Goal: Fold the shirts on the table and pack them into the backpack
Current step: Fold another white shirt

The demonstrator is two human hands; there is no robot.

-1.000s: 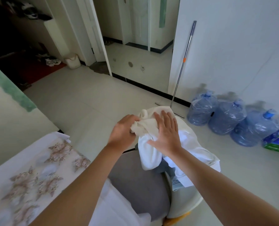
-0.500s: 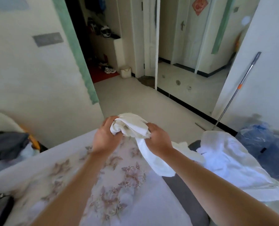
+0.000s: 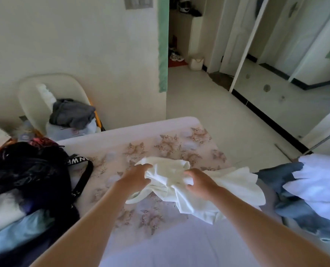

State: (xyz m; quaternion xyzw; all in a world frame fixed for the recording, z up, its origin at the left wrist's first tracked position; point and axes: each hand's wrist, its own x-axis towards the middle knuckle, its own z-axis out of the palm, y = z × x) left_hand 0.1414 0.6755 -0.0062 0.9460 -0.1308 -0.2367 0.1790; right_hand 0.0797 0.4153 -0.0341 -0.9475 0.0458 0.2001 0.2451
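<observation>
white shirt [image 3: 224,186] lies crumpled over the floral table [image 3: 166,143], long axis left to right, loose end trailing right; left hand [image 3: 139,178] and right hand [image 3: 200,185] each clutch its bunched left end.

Over at the middle left, a cream shell chair [image 3: 31,97] stands against the wall with a crumpled grey garment [image 3: 71,113] heaped on its seat. A grey switch plate [image 3: 138,2] sits at the top edge. A pale green trim strip [image 3: 163,45] edges the doorway, and beyond it are sneakers [image 3: 175,55], a red mat [image 3: 176,63] and a small white bin [image 3: 196,63].
</observation>
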